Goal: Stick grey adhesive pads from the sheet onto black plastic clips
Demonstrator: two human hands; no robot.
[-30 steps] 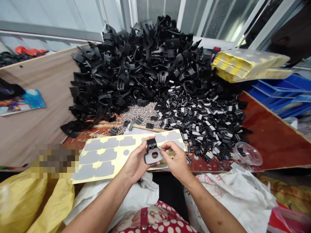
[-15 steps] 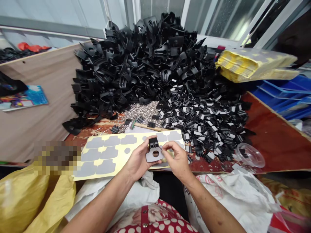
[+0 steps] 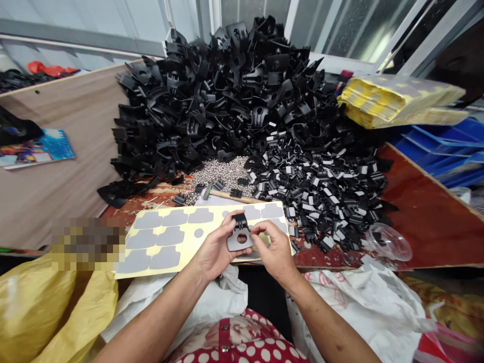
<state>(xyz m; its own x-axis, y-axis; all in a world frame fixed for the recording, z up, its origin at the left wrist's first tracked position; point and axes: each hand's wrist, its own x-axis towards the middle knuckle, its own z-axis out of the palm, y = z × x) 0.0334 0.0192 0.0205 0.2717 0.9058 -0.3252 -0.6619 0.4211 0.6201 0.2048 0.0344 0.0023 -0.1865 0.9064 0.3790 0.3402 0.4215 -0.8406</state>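
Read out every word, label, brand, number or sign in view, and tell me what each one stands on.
No text reads clearly.
Red lettering on the white sack: creased and blurred, unreadable.
Colourful printed booklet: any print is too small and blurred to read.

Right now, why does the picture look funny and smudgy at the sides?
In the head view, the blue trays and yellow-edged stack look smeared and stretched near the edge; the window has a pale glare; a patch at left is hidden by blocky squares; the black piece in the middle looks clearer.
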